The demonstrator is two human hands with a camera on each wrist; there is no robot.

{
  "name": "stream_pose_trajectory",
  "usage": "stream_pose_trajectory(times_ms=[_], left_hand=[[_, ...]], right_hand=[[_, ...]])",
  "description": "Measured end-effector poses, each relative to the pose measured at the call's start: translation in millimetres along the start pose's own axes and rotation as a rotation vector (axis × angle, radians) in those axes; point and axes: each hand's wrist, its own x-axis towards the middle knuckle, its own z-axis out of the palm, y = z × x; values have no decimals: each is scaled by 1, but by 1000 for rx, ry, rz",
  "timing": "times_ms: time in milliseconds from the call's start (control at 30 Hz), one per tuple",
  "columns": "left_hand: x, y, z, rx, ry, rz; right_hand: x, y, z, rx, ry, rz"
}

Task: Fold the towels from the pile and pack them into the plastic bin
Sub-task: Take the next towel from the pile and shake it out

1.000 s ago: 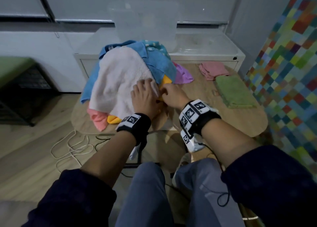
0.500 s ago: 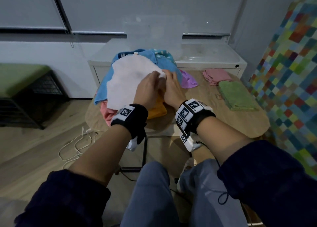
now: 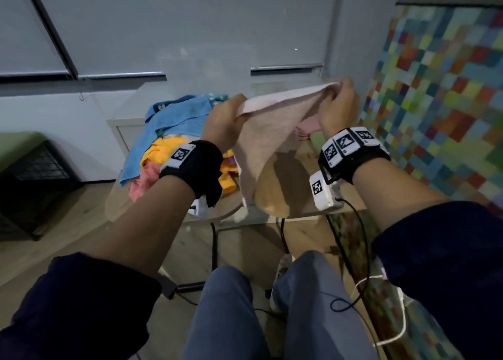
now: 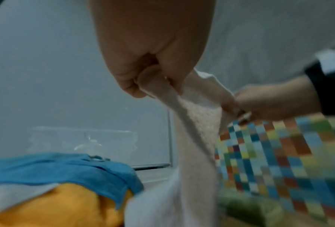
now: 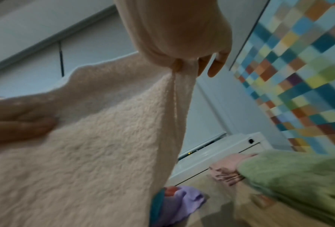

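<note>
Holding the cream towel (image 3: 268, 139) clear of the worktop (image 3: 296, 174), the left hand (image 3: 223, 123) and right hand (image 3: 337, 106) each pinched one upper corner, so the top edge ran taut between them and the rest hung down over the near edge. In the right wrist view the outer fingers of the right hand stood free of the cloth; only thumb and forefinger appeared to grip.

Judged from this state, the step in hand was spreading the towel before the first fold. To do it well:
- Keep both corners level and the top edge tight.
- Let the cloth hang straight, without twist, before laying it on the bare near part of the worktop.
- Keep the hanging edge clear of the pile (image 3: 174, 153).

Counted items:
- One towel was held.
- The pile, on the left part of the worktop, showed at least four: blue, yellow, pink and purple. Others may have lain hidden.
- Two folded towels, one pink towel (image 5: 226, 170) and one green towel (image 5: 298, 176), lay at the right side.
- One clear plastic bin (image 4: 83, 141) stood beyond the far edge; its contents could not be told.
</note>
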Motion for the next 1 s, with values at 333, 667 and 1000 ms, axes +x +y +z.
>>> stream_pose_trajectory(times_ms=[333, 667, 1000], left_hand=[[31, -16, 34, -430, 223, -109], [82, -34, 32, -453, 344, -245], [30, -20, 23, -657, -27, -316]], right_hand=[[35, 54, -38, -125, -201, 62], [61, 17, -5, 275, -240, 175], [22, 21, -46, 408, -105, 194]])
